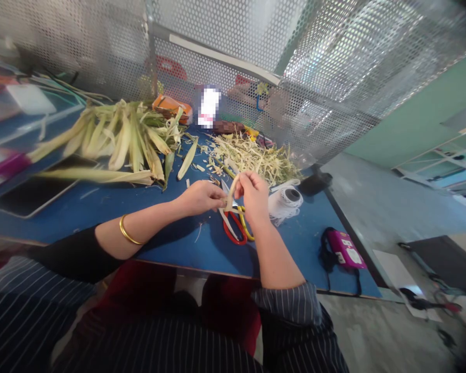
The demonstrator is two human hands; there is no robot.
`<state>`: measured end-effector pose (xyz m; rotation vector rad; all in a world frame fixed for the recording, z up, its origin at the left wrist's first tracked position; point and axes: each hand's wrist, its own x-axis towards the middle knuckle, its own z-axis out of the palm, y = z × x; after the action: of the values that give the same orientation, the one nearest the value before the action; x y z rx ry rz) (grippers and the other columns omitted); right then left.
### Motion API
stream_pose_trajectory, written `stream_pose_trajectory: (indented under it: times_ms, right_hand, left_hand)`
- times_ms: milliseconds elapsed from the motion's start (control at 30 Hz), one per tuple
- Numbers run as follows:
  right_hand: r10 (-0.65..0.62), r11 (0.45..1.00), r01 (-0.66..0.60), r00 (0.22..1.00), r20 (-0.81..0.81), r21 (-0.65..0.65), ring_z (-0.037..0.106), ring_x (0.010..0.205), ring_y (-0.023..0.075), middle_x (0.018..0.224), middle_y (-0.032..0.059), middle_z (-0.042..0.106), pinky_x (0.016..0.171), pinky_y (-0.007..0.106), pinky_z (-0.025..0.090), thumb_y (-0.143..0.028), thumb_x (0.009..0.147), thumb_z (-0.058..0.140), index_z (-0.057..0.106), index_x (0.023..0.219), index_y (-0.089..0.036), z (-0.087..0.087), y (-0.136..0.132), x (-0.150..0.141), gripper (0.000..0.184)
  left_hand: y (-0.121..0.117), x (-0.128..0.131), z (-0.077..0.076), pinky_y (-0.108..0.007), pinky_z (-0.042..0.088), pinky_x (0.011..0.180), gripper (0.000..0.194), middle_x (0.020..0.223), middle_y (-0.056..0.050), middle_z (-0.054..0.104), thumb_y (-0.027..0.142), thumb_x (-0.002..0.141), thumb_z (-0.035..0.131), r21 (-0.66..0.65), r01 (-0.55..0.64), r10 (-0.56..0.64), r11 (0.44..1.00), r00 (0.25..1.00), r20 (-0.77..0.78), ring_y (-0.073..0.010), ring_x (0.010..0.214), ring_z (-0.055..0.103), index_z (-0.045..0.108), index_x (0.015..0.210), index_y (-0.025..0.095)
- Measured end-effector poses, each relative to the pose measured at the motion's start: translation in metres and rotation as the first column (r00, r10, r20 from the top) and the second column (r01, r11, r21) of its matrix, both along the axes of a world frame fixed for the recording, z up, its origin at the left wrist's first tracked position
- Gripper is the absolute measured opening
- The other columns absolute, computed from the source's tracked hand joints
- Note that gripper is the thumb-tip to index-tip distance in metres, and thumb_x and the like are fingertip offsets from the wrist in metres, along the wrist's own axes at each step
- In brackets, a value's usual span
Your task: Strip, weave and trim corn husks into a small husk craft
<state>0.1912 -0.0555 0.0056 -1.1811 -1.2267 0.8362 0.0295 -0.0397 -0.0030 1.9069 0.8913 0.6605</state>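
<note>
A pale strip of corn husk (232, 190) runs between my two hands, bent in a curve. My left hand (204, 198) pinches its lower end, and the fingers of my right hand (253, 194) are closed on its upper part. Directly below them lies a pair of scissors (238, 235) with red and yellow handles, partly covered by my hands and the strip. To the right of my right hand stands a spool of white thread (285, 203). Beyond my hands is a pile of shredded husk (252, 155).
Whole corn husks (120, 137) are heaped on the blue table (166, 235) at the left, near a dark flat panel (42, 186). An orange packet (173, 109) lies behind them. A purple box (344, 248) with a strap sits at the right edge. Perforated metal mesh (225, 57) closes the back.
</note>
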Motion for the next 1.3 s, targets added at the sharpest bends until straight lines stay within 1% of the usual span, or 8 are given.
stream_pose_trajectory:
  times_ms: [367,833,933,1067,1133,1167,1233,1300]
  right_hand:
    - [-0.002,0.988,0.009,0.999,-0.043,0.156,0.07,0.07,0.0132,0.073,-0.0009,0.069,0.066,0.026,0.051,-0.037,0.094,0.044,0.049,0.089,-0.022,-0.006,0.002,-0.002,0.017]
    - [0.234,0.946,-0.272,0.95,0.206,0.177,0.066,0.078,0.0147,0.08,-0.0005,0.067,0.08,0.033,0.052,-0.043,0.092,0.052,0.055,0.098,-0.025,0.005,-0.012,-0.012,0.02]
    - [0.326,0.915,-0.317,0.945,0.008,0.251,0.061,0.068,0.0122,0.075,-0.0021,0.065,0.067,0.028,0.05,-0.042,0.084,0.066,0.061,0.103,-0.025,0.016,-0.012,0.007,0.026]
    - [0.704,0.694,-0.498,0.62,-0.346,0.52,0.041,0.035,0.0079,0.045,-0.0059,0.046,0.041,0.024,0.036,-0.059,0.094,0.034,0.062,0.07,-0.026,0.035,-0.013,0.058,0.049]
    - [0.865,0.501,-0.479,0.283,-0.414,0.721,0.036,0.03,0.0067,0.042,-0.0047,0.045,0.037,0.024,0.032,-0.053,0.097,0.03,0.06,0.063,-0.023,0.041,-0.014,0.075,0.054]
    - [0.879,0.475,-0.492,0.23,-0.418,0.729,0.033,0.029,0.0058,0.041,-0.0049,0.044,0.036,0.023,0.03,-0.054,0.097,0.03,0.058,0.06,-0.022,0.042,-0.015,0.077,0.056]
    - [0.814,0.581,-0.613,0.414,-0.409,0.535,0.026,0.028,0.0045,0.037,-0.0064,0.035,0.036,0.022,0.026,-0.061,0.094,0.034,0.055,0.055,-0.021,0.04,-0.015,0.067,0.06]
    - [0.566,0.825,-0.542,0.786,-0.248,0.163,0.022,0.031,0.0049,0.038,-0.0075,0.028,0.036,0.022,0.02,-0.064,0.09,0.042,0.055,0.053,-0.021,0.034,-0.014,0.046,0.058]
  left_hand:
    - [-0.002,-0.002,0.009,-0.022,0.051,0.059,0.009,0.061,-0.002,0.067,0.018,0.07,0.066,-0.399,0.107,-0.015,0.911,0.974,0.226,-0.0108,0.055,0.061,0.074,0.07,0.016]
    - [-0.011,0.005,0.013,-0.021,0.044,0.049,0.021,0.044,0.0,0.058,0.024,0.066,0.075,-0.355,-0.038,0.074,0.934,0.993,0.089,-0.0097,0.044,0.052,0.066,0.048,0.017]
    - [-0.007,0.004,0.008,-0.02,0.042,0.046,0.02,0.046,0.0,0.059,0.028,0.066,0.076,-0.399,-0.062,0.115,0.915,0.987,0.11,-0.009,0.044,0.052,0.067,0.052,0.017]
    - [-0.001,0.001,0.003,-0.02,0.039,0.042,0.026,0.051,-0.002,0.06,0.039,0.067,0.078,-0.423,-0.083,0.188,0.902,0.959,0.214,-0.0091,0.045,0.052,0.069,0.057,0.016]
    - [0.0,0.001,0.004,-0.02,0.04,0.043,0.026,0.052,-0.002,0.061,0.039,0.066,0.079,-0.452,-0.106,0.24,0.885,0.938,0.25,-0.009,0.046,0.053,0.069,0.058,0.016]
    - [0.0,0.001,0.005,-0.02,0.04,0.043,0.025,0.053,-0.002,0.061,0.038,0.066,0.079,-0.466,-0.125,0.273,0.876,0.925,0.266,-0.0088,0.046,0.053,0.068,0.058,0.017]
    - [-0.001,0.002,0.009,-0.02,0.041,0.045,0.025,0.053,-0.001,0.061,0.037,0.065,0.08,-0.471,-0.171,0.343,0.865,0.887,0.308,-0.0083,0.047,0.054,0.068,0.058,0.016]
    - [-0.002,0.003,0.012,-0.021,0.043,0.048,0.025,0.053,-0.001,0.06,0.037,0.066,0.08,-0.459,-0.218,0.402,0.861,0.845,0.352,-0.008,0.048,0.053,0.068,0.06,0.016]
